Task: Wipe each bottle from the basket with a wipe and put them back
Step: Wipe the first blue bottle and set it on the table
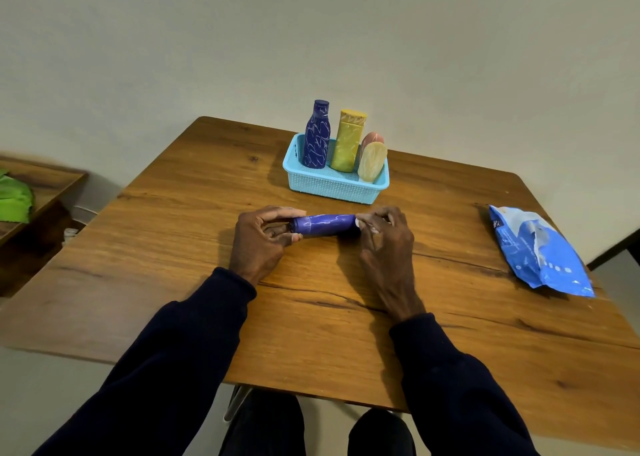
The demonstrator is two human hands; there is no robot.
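A: Bottles: how many are showing?
B: Five are showing: dark blue bottle point(317, 136), yellow bottle point(346, 143), pinkish bottle point(373, 137), pale yellow bottle point(372, 162), purple-blue bottle point(323, 226).
A: Other items?
B: One turquoise basket point(332, 187), one blue wipe pack point(540, 251), one wooden table point(173, 247) and two hands, left hand point(258, 244) and right hand point(386, 244), are showing.

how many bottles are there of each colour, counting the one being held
blue: 2, the standing blue bottle in the basket and the held blue bottle between left hand and right hand
yellow bottle: 1
cream bottle: 1
pinkish bottle: 1
total: 5
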